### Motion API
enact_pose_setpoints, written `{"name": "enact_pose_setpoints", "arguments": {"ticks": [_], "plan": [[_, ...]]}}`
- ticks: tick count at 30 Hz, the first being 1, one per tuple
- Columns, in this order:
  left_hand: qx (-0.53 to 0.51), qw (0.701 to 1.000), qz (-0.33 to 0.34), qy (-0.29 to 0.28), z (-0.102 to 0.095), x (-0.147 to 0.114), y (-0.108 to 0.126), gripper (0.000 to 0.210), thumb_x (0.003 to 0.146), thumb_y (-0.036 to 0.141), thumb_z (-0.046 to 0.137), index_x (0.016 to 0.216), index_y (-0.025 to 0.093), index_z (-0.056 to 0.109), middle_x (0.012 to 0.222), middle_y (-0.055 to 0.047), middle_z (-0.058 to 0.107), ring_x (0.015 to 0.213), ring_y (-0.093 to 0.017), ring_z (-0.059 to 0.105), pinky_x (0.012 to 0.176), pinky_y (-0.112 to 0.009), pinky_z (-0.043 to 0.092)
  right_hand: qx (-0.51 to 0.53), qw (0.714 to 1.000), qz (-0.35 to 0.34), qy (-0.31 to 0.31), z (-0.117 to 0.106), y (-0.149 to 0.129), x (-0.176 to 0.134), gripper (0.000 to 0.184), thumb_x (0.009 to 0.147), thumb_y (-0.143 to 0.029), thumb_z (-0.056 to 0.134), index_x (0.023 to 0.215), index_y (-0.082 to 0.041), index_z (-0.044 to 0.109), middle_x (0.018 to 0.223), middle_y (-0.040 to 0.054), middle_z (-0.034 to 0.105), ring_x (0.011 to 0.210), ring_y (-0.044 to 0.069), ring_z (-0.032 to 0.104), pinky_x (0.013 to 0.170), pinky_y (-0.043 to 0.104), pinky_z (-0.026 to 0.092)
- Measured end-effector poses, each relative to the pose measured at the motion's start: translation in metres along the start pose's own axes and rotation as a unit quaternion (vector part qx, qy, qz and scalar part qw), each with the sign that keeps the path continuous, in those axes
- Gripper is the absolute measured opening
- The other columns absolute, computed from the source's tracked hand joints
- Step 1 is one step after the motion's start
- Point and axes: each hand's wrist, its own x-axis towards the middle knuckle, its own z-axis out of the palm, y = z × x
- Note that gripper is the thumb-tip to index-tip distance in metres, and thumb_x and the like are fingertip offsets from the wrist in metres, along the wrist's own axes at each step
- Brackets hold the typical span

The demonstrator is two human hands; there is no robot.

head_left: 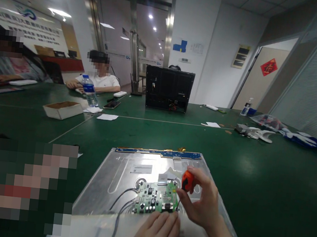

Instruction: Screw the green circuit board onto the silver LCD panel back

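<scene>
My right hand (pixel 205 199) grips a screwdriver (pixel 187 180) by its orange and black handle. The thin shaft points down to the lower right corner of a green circuit board (pixel 156 197). That board sits on the silvery metal back of a flat display panel (pixel 122 167), which has a blue circuit strip (pixel 157 153) along its far edge. At the board's near edge is my left hand (pixel 157 233), fingers close together and bent over the edge near the screwdriver tip. Whatever its fingertips hold is hidden. Grey cables (pixel 118 220) run from the board's left side.
On the green table (pixel 253 188) stand an open white box (pixel 63 110), a water bottle (pixel 90 92) and a black-backed monitor (pixel 169 89). A phone (pixel 111 105) lies nearby. White gloves (pixel 258 134) lie at the right. Two people sit at the far left side.
</scene>
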Motion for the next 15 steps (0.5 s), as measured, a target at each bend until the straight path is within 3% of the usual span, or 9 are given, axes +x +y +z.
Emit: {"name": "enact_pose_setpoints", "arguments": {"ticks": [4, 8, 15], "plan": [[-0.005, 1.0, 0.002, -0.019, -0.0016, 0.0017, 0.0, 0.037, 0.104, 0.036, 0.038, 0.11, 0.009, 0.062, 0.101, -0.012, 0.069, 0.086, -0.023, 0.064, 0.076, -0.034, 0.048, 0.01, 0.999, 0.029, -0.012, -0.002, -0.0016, -0.0002, 0.046, 0.088, -0.016, 0.051, 0.133, -0.02, 0.043, 0.085, 0.0029, 0.066, 0.055, 0.013, 0.059, 0.045, 0.024, 0.048], [-0.013, 0.999, -0.013, -0.038, -0.0006, 0.0007, 0.0015, 0.033, 0.1, 0.037, 0.046, 0.112, 0.01, 0.061, 0.102, -0.013, 0.069, 0.086, -0.024, 0.063, 0.075, -0.035, 0.049, -0.006, 0.999, 0.032, -0.007, -0.002, -0.0017, -0.0001, 0.046, 0.087, -0.015, 0.052, 0.132, -0.02, 0.044, 0.081, 0.0012, 0.064, 0.05, 0.011, 0.055, 0.043, 0.024, 0.048], [-0.02, 0.999, -0.009, -0.043, -0.0034, 0.0052, 0.0015, 0.032, 0.101, 0.034, 0.042, 0.111, 0.01, 0.061, 0.101, -0.013, 0.069, 0.085, -0.024, 0.063, 0.074, -0.035, 0.049, -0.015, 0.999, 0.017, 0.023, 0.0019, 0.0021, -0.0024, 0.045, 0.087, -0.014, 0.056, 0.13, -0.022, 0.043, 0.073, -0.0035, 0.054, 0.049, 0.011, 0.049, 0.044, 0.023, 0.045]]}}
